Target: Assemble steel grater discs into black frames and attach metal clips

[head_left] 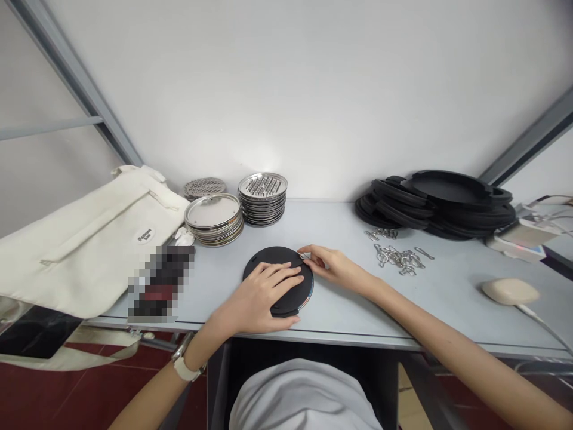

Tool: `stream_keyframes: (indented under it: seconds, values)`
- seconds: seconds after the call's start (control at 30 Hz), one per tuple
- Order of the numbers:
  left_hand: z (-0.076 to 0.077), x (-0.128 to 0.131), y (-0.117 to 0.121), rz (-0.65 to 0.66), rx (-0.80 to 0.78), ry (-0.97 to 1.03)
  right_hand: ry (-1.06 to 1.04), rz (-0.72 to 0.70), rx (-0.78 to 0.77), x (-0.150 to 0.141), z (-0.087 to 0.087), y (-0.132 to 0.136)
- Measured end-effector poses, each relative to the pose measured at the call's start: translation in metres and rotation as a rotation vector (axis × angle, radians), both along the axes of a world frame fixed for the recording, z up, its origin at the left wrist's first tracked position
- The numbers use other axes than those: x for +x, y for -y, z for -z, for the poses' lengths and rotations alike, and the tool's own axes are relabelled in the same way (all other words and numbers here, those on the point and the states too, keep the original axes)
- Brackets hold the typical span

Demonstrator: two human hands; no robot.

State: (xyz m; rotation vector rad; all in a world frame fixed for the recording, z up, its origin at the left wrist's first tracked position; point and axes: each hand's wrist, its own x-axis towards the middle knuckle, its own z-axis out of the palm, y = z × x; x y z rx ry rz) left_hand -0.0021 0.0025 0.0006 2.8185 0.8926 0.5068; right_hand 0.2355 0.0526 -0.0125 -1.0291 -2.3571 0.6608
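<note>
A round black disc [280, 301] lies on the table in front of me, with a thin shiny rim showing at its right edge. My left hand [264, 292] rests on it with fingers stretched out and the thumb at the near edge. At the disc's far right edge, my right hand [329, 263] pinches a small shiny metal piece [303, 256], partly hidden by the fingers. Several loose metal clips [398, 258] lie in a small group further right.
Stacked metal discs [212, 212] and perforated metal grater discs [263, 200] stand behind the left hand. Black round covers [452, 197] are piled at the back right. A cream bag [102, 239] leans at the left; a white mouse-shaped object [510, 291] with a cable lies right.
</note>
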Motion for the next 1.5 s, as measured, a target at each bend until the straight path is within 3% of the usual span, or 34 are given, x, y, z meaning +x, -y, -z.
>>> stream_keyframes:
  seconds: [0.37,0.7,1.03,1.23,1.5]
  values:
    - [-0.001,0.0,-0.001,-0.002,-0.009,-0.005,-0.043,0.028,0.072,0.001,0.0,-0.003]
    - [-0.001,0.0,0.0,0.003,-0.007,-0.004,-0.149,-0.019,0.131,-0.002,-0.013,0.003]
    - [-0.001,0.0,0.0,0.006,-0.017,0.0,-0.243,0.004,-0.117,-0.004,-0.011,0.005]
    - [0.0,0.001,-0.001,0.006,-0.005,0.0,-0.266,0.101,-0.124,-0.007,0.0,-0.002]
    - [0.001,0.001,-0.001,0.007,0.005,0.006,-0.255,0.07,-0.181,-0.011,0.008,-0.004]
